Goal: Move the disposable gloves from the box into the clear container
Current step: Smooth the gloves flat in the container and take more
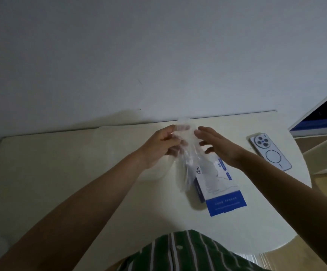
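My left hand [164, 142] is raised above the white table [60, 173] and pinches a bunch of thin, clear disposable gloves [186, 165], which hang down from its fingers. My right hand [217, 145] hovers just right of the bunch with straight fingers; the fingertips are near the top of the gloves, and I cannot tell if they touch. The blue and white glove box [223, 190] lies flat on the table below my right wrist, partly behind the hanging gloves. A faint rounded clear container [154, 174] shows under my left wrist; its outline is hard to make out.
A light blue phone [270, 151] lies camera side up at the table's right. The table has a curved right edge and meets a plain wall [158, 55] at the back. A blue and white shelf [319, 118] stands at the far right.
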The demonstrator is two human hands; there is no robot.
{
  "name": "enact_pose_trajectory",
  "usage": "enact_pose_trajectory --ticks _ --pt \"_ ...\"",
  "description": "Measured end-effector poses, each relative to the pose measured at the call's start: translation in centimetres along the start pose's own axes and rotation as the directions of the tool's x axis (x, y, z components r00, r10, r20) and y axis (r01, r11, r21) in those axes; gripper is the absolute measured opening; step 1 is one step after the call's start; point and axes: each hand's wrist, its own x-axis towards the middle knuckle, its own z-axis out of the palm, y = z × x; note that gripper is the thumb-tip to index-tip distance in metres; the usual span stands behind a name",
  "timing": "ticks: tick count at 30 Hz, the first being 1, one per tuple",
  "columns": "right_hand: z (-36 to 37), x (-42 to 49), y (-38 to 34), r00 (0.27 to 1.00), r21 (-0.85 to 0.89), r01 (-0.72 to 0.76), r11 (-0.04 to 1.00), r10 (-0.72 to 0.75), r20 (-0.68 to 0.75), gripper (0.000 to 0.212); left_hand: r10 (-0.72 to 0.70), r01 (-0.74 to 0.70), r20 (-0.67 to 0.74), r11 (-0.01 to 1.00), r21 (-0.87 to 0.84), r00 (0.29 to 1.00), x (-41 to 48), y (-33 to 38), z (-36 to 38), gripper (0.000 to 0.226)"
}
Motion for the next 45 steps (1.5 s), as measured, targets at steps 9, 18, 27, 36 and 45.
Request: enact_pose_trajectory --ticks 9,18,27,36,45 --pt "3.9 3.4 -2.8 0.998 0.277 0.018 0.961 -0.002 -0.059 0.024 -0.036 0.028 -0.246 0.999 -0.035 0.969 -3.6 -1.8 -5.4 0.014" --pt "7.6 5.2 -5.9 0.994 0.058 0.051 0.997 -0.057 0.092 0.012 -0.211 0.171 -0.171 0.960 -0.220 0.962 -5.4 -2.4 -10.6 0.031" --pt "9.8 6.8 -7.2 0.993 -0.169 -0.010 0.986 0.031 0.118 0.031 -0.264 0.220 -0.351 0.962 -0.159 0.898 -5.2 -2.9 -12.1 0.050" --pt "11.4 9.7 -7.4 0.996 -0.511 0.085 0.856 -0.085 0.023 0.041 -0.071 0.205 -0.425 0.938 0.279 0.902 -4.4 -3.2 -12.4 0.017" --pt "15.8 9.5 -5.6 0.907 -0.721 0.398 0.567 -0.358 0.220 0.024 -0.068 0.386 -0.591 0.815 0.432 0.804 -2.5 -6.5 -13.9 0.018"
